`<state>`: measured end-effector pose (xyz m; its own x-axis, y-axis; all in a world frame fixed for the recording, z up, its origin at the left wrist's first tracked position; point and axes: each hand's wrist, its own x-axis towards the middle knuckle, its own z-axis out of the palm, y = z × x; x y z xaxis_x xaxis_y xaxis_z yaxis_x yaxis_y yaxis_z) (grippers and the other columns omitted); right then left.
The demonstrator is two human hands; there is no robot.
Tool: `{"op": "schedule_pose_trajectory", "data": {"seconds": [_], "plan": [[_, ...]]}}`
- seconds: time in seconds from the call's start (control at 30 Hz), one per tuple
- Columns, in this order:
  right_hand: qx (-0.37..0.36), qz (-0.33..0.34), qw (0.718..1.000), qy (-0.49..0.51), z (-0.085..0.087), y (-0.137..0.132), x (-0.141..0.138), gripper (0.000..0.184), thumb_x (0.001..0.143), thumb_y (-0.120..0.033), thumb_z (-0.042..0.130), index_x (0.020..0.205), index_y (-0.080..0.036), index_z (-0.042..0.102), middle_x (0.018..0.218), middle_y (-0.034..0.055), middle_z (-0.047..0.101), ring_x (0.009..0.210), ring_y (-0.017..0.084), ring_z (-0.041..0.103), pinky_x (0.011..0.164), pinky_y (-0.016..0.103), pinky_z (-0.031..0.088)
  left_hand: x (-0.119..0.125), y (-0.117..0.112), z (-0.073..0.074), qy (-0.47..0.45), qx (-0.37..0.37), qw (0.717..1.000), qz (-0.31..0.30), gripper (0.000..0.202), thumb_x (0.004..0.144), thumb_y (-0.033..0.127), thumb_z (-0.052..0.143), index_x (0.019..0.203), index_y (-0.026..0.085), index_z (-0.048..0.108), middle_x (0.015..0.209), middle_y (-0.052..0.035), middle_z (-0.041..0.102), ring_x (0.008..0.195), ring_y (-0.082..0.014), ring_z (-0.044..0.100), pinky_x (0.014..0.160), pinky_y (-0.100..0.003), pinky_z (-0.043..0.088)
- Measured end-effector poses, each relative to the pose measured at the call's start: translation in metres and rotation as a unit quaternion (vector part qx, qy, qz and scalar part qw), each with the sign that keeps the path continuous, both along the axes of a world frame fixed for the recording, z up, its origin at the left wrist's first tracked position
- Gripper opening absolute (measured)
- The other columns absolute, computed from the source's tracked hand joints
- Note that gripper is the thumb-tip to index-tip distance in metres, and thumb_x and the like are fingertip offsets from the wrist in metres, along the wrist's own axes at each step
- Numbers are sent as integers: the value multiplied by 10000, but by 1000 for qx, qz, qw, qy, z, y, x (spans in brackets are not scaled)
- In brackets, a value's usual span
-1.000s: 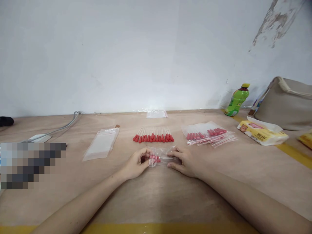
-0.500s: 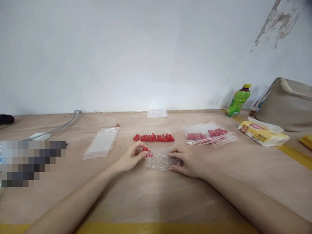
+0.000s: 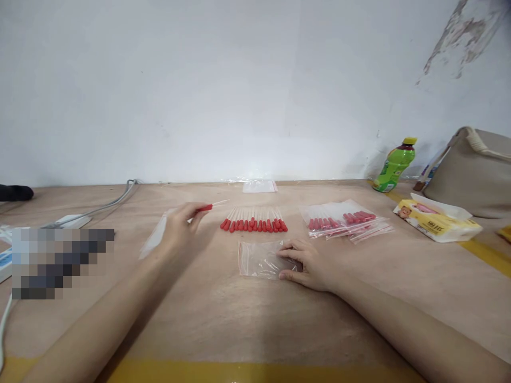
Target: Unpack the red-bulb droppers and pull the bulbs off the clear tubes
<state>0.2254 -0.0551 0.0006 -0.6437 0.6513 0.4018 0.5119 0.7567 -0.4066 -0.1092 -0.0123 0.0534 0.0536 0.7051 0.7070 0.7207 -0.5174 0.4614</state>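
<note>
My left hand [image 3: 180, 226] is raised over the left side of the table, closed on a glass dropper [image 3: 205, 207] with a red rubber bulb. Its thin clear tip points right; whether a second dropper is in the fingers I cannot tell. My right hand [image 3: 305, 264] holds the right end of a clear zip-lock bag [image 3: 257, 259] lying flat, fingers and thumb over its edge. Behind that bag, a row of red-bulbed droppers [image 3: 253, 225] lies with the tips toward the wall. Partly behind my left hand is a stack of clear bags [image 3: 154, 242].
Filled bags of droppers [image 3: 343, 219] overlap at the right. Farther right are a tissue pack [image 3: 437, 221], a green bottle [image 3: 394, 166] and a beige handbag [image 3: 471, 170]. A white packet [image 3: 259, 186] lies by the wall. A grey cable [image 3: 112, 203] runs at the left.
My left hand has left the opening of the bag and moved up and left with the dropper, over the stack of bags. My right hand stays on the zip-lock bag.
</note>
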Motion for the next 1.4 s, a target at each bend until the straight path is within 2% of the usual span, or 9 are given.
{"op": "schedule_pose_trajectory", "data": {"seconds": [0.07,0.17,0.3,0.43,0.67,0.93,1.1,1.23,1.4], "plan": [[5,1,1000,3,0,0,0,417,737,-465,594,1071,-215,591,1037,83,570,951,204,525,829,360,438,10,4,-12,102,5,994,-33,231,827,319,463,950,203,619,1001,-59,636,944,-189,588,864,-329,457],[7,0,1000,3,-1,0,0,411,739,-467,591,1059,-209,596,1031,82,575,947,201,526,832,356,434,16,8,-25,182,-21,980,-76,277,844,250,398,1028,212,601,1102,-69,597,1021,-201,551,908,-344,420],[-1,-5,1000,2,0,-1,-1,415,737,-470,592,1058,-208,596,1041,79,571,953,199,523,838,351,430,17,12,-38,217,-46,972,-83,329,841,187,357,1070,237,589,1135,-63,579,1043,-205,539,923,-349,405],[-5,-6,1000,-1,1,-2,-1,416,734,-455,600,1067,-205,594,1040,81,573,952,199,525,839,354,432,19,21,-49,224,-39,971,-73,290,856,240,387,1061,217,590,1108,-86,585,1000,-217,558,888,-350,420],[0,-4,1000,11,1,-1,-1,413,727,-452,610,1061,-210,598,1027,86,577,942,202,529,831,361,435,21,22,-47,175,-42,983,-41,245,836,382,461,952,202,580,966,-61,617,905,-195,580,846,-322,441],[9,-1,1000,6,0,0,0,408,733,-460,599,1057,-211,600,1020,84,583,932,201,535,821,359,439,27,24,-50,-13,-92,995,-24,270,796,435,493,859,179,555,927,-56,612,883,-186,581,798,-327,482],[6,-5,1000,6,0,-1,-1,406,735,-463,595,1055,-212,601,1022,80,581,937,200,532,827,359,435,24,28,-53,-80,-113,990,-13,274,745,431,564,776,159,554,857,-60,628,806,-180,603,765,-338,493],[7,-4,1000,7,0,-1,-1,407,735,-462,597,1055,-211,600,1023,81,582,944,200,531,831,358,436,22,29,-53,-146,-168,974,-36,317,689,438,625,779,146,538,872,-71,633,820,-183,615,791,-351,489],[7,-4,1000,7,-2,0,0,413,732,-469,598,1058,-215,599,1021,84,580,933,202,537,815,359,446,24,30,-56,-157,-177,969,-69,363,636,453,664,801,153,545,992,-81,616,914,-201,603,852,-378,471]]}}
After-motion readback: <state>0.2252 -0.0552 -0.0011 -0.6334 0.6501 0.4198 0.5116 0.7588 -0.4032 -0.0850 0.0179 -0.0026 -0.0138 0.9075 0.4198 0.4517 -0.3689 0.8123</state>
